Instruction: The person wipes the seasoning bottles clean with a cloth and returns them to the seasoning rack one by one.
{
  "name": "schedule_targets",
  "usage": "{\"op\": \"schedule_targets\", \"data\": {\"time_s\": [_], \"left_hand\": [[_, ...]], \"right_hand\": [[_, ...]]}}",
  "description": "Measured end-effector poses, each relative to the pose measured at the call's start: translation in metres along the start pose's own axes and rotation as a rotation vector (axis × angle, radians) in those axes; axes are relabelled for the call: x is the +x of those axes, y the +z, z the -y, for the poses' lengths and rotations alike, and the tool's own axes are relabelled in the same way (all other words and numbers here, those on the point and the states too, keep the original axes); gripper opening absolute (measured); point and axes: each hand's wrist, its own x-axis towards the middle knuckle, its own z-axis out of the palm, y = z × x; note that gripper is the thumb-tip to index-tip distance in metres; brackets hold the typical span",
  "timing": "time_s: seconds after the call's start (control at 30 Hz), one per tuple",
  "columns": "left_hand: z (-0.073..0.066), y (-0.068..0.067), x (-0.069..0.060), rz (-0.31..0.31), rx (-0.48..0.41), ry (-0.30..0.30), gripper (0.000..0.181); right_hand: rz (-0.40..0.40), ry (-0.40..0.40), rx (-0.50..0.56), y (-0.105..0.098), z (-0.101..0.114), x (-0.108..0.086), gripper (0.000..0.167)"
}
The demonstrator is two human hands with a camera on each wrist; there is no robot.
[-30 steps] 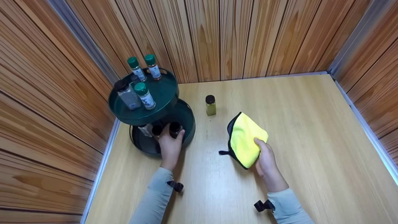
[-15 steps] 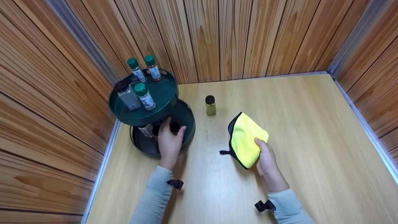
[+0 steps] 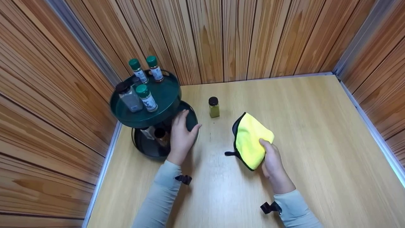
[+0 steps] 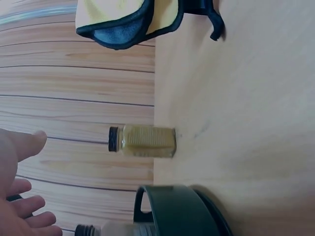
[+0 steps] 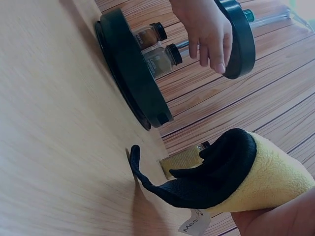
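My left hand (image 3: pixel 182 136) is over the right part of the dark green stand's lower tier (image 3: pixel 146 149), fingers spread and holding nothing. In the right wrist view its fingers (image 5: pixel 215 51) hang above two dark-capped jars, one (image 5: pixel 158 61) labelled as powder. Left of that hand, a brown jar (image 3: pixel 162 138) stands on the lower tier. My right hand (image 3: pixel 274 166) grips a yellow cloth (image 3: pixel 251 139) with black edging, held just over the table. A black-capped jar of yellow-green contents (image 3: pixel 214 110) stands upright between stand and cloth; the left wrist view also shows it (image 4: pixel 147 141).
On the upper tier (image 3: pixel 167 95) stand three green-capped bottles (image 3: pixel 149 102) and a larger dark-capped jar (image 3: pixel 131 100), with a small dark-capped item behind. Wood-panelled walls (image 3: pixel 237 38) enclose the light wooden table (image 3: pixel 310 126) at left, back and right.
My left hand has moved right and slightly away from the two dark caps on the lower tier, uncovering the brown jar. The cloth and right hand have shifted only slightly.
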Motion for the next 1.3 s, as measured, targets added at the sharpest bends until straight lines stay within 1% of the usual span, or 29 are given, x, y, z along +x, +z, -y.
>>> {"op": "schedule_targets", "data": {"time_s": [0.07,0.23,0.3,0.47,0.5,0.7,0.83,0.93,1.07,1.2,1.3], "left_hand": [[-0.005,0.004,0.005,0.024,-0.018,-0.013,0.07],[-0.014,0.014,0.02,0.098,-0.077,-0.096,0.074],[-0.016,0.019,0.027,0.113,-0.099,-0.097,0.075],[-0.018,0.033,0.043,0.145,-0.143,-0.073,0.077],[-0.018,0.036,0.046,0.157,-0.147,-0.077,0.078],[-0.014,0.055,0.065,0.213,-0.119,-0.132,0.079],[-0.01,0.068,0.078,0.261,-0.111,-0.188,0.081],[-0.009,0.078,0.087,0.304,-0.109,-0.231,0.086],[-0.008,0.094,0.1,0.355,-0.089,-0.265,0.095],[-0.004,0.108,0.111,0.377,-0.039,-0.288,0.099],[-0.002,0.114,0.115,0.378,-0.053,-0.314,0.095]], "right_hand": [[-0.004,0.004,-0.001,-0.001,0.0,0.0,0.038],[-0.015,0.005,0.015,-0.002,0.001,-0.001,0.037],[-0.013,-0.001,0.015,-0.003,0.001,-0.001,0.036],[-0.018,-0.012,0.017,-0.003,0.001,-0.001,0.034],[-0.025,-0.012,0.021,-0.003,0.001,-0.001,0.034],[-0.052,0.001,0.026,-0.001,0.002,0.0,0.035],[-0.061,0.0,0.023,0.0,0.002,0.0,0.035],[-0.059,0.0,0.019,0.0,0.003,0.0,0.036],[-0.052,-0.007,0.014,-0.001,0.003,0.0,0.038],[-0.043,0.001,0.014,-0.001,0.002,0.0,0.039],[-0.033,-0.01,0.022,-0.001,0.0,0.0,0.038]]}}
